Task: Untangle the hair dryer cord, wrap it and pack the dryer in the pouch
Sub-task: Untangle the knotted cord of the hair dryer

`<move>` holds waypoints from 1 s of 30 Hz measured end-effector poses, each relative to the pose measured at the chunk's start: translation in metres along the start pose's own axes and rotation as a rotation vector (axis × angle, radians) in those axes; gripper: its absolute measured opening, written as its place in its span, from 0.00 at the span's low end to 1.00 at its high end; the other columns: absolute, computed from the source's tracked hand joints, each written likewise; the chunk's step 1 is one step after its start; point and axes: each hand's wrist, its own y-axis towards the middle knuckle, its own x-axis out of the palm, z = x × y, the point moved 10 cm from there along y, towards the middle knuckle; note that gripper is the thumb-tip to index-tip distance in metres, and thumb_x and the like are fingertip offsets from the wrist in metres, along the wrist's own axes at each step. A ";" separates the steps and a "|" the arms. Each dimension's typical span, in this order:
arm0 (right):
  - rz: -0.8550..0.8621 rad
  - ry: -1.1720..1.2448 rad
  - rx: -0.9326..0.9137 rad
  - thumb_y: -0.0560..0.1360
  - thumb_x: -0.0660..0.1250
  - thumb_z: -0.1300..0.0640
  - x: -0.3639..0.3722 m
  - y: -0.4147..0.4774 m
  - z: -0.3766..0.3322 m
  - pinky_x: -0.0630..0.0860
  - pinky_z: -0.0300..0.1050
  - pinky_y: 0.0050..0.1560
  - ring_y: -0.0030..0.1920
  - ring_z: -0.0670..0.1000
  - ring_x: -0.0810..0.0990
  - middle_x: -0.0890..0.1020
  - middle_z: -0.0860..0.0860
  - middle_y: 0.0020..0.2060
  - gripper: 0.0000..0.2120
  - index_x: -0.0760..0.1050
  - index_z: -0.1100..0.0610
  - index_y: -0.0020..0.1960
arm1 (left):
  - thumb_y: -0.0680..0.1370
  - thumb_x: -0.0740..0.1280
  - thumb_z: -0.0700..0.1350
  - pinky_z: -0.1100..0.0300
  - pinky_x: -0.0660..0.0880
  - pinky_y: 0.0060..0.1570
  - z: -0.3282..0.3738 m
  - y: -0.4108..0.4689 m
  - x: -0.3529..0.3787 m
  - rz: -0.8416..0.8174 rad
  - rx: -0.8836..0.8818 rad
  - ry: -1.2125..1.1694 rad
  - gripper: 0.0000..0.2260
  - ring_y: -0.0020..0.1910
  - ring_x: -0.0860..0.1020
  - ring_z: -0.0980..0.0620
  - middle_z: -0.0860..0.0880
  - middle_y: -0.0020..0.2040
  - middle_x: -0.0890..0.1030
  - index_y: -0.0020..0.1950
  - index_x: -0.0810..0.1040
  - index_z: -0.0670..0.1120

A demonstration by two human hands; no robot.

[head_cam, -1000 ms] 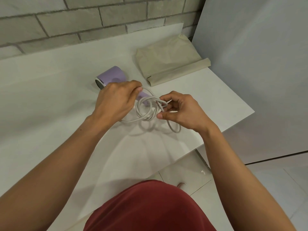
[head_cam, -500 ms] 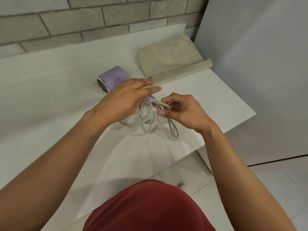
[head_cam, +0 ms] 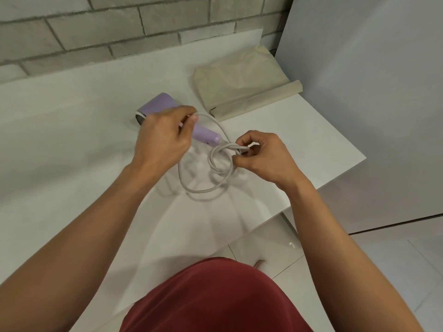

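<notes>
Two pinches on the cord [head_cam: 201, 190]: left hand [head_cam: 163, 140] on one strand, right hand [head_cam: 263, 156] on the coil.

1 wide-angle camera, worn on the person's head, gives the only view: it looks forward and steeply down past a red garment [head_cam: 215, 298] and both forearms onto the white bench [head_cam: 72, 152]. It sits near the work, with the left hand [head_cam: 163, 140] and right hand [head_cam: 263, 156] holding the cord [head_cam: 229, 147] about mid-frame. The brick wall [head_cam: 119, 32] runs along the top edge, and the tiled floor [head_cam: 383, 259] shows at lower right.
</notes>
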 end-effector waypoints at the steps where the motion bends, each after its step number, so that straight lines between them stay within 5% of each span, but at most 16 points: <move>1: 0.014 -0.002 0.011 0.70 0.77 0.62 -0.002 0.000 0.004 0.70 0.37 0.33 0.29 0.45 0.74 0.81 0.40 0.31 0.06 0.82 0.55 0.44 | 0.83 0.65 0.47 0.50 0.79 0.44 -0.006 0.002 -0.005 0.005 -0.039 -0.022 0.10 0.40 0.85 0.47 0.48 0.41 0.86 0.54 0.85 0.46; 6: 0.024 0.015 0.012 0.72 0.77 0.63 0.000 -0.001 0.007 0.68 0.32 0.31 0.28 0.45 0.73 0.79 0.38 0.29 0.05 0.83 0.56 0.43 | 0.82 0.65 0.47 0.50 0.79 0.43 -0.008 -0.001 -0.009 -0.049 -0.058 0.044 0.09 0.41 0.83 0.47 0.50 0.40 0.85 0.54 0.85 0.48; 10: 0.005 -0.017 -0.011 0.72 0.78 0.62 0.001 0.000 0.002 0.69 0.34 0.32 0.28 0.44 0.74 0.80 0.39 0.29 0.06 0.83 0.54 0.42 | 0.81 0.66 0.46 0.45 0.79 0.53 -0.017 0.000 0.013 -0.211 -0.039 0.162 0.17 0.62 0.78 0.43 0.48 0.65 0.80 0.69 0.77 0.48; 14: -0.005 -0.018 -0.031 0.72 0.77 0.63 -0.002 0.000 -0.002 0.70 0.37 0.33 0.28 0.47 0.74 0.80 0.39 0.29 0.05 0.84 0.55 0.43 | 0.79 0.70 0.46 0.46 0.67 0.71 0.018 -0.005 0.022 -0.205 0.210 0.176 0.29 0.75 0.68 0.40 0.42 0.78 0.68 0.79 0.68 0.45; 17: -0.007 -0.043 -0.049 0.71 0.77 0.64 0.000 0.000 -0.005 0.69 0.35 0.32 0.27 0.44 0.74 0.80 0.38 0.28 0.06 0.84 0.55 0.44 | 0.80 0.69 0.49 0.43 0.60 0.76 0.044 -0.008 0.036 -0.257 0.413 0.241 0.25 0.77 0.67 0.39 0.43 0.77 0.70 0.77 0.72 0.49; 20: 0.009 -0.050 -0.050 0.71 0.77 0.65 -0.001 0.001 -0.005 0.69 0.34 0.32 0.27 0.43 0.73 0.79 0.37 0.28 0.06 0.84 0.56 0.45 | 0.81 0.63 0.52 0.43 0.68 0.71 0.058 -0.014 0.054 -0.343 0.554 0.252 0.15 0.63 0.80 0.42 0.48 0.59 0.84 0.61 0.85 0.50; 22: 0.018 -0.040 -0.035 0.71 0.77 0.65 -0.003 0.000 -0.003 0.69 0.34 0.32 0.26 0.44 0.72 0.79 0.38 0.27 0.06 0.84 0.56 0.45 | 0.82 0.60 0.52 0.46 0.76 0.58 0.058 -0.016 0.058 -0.375 0.558 0.252 0.15 0.48 0.82 0.42 0.49 0.46 0.84 0.53 0.86 0.49; 25: 0.015 -0.064 -0.029 0.70 0.77 0.63 -0.003 -0.002 -0.001 0.69 0.33 0.33 0.27 0.42 0.74 0.79 0.38 0.27 0.07 0.83 0.53 0.43 | 0.84 0.58 0.54 0.54 0.71 0.42 0.056 -0.017 0.059 -0.427 0.490 0.197 0.17 0.48 0.79 0.45 0.50 0.48 0.82 0.58 0.84 0.50; 30: -0.004 -0.077 -0.028 0.70 0.78 0.63 0.004 -0.004 0.002 0.72 0.36 0.35 0.29 0.43 0.75 0.80 0.38 0.29 0.08 0.84 0.51 0.43 | 0.85 0.61 0.52 0.64 0.54 0.33 0.044 -0.028 0.072 -0.558 0.482 0.174 0.13 0.50 0.75 0.50 0.52 0.50 0.77 0.63 0.82 0.53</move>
